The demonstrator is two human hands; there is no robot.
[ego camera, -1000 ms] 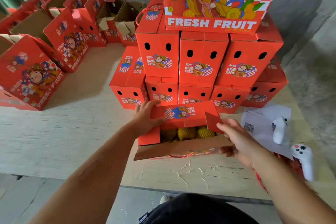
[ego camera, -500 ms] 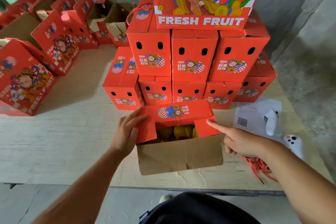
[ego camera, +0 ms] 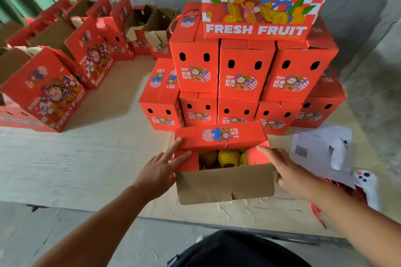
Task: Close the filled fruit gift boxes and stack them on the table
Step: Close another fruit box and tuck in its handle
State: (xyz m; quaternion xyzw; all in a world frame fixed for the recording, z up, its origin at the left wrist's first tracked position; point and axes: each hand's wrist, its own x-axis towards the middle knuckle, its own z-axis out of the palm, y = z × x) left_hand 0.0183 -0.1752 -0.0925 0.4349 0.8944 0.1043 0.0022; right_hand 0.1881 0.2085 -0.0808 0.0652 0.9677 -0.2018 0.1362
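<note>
Gift box (ego camera: 223,171) sits at tabletop's (ego camera: 86,158) near edge, long axis left–right, between both hands. Left hand (ego camera: 160,169) spread, pressing left flap; right hand (ego camera: 288,171) fingers extended on right flap; near flap unfolded.

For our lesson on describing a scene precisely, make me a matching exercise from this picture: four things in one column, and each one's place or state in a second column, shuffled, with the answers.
Column one:
1. fruit box
2. left hand
3. paper sheet
4. big FRESH FRUIT box

Column two:
A. on top of the stack of closed boxes
B. lying on the table with a QR code showing
C. fingers straight against the box's left end flap
D. near flap still up, yellow fruit visible inside

Pairs: 1-D, 2-C, 3-B, 4-A
</note>
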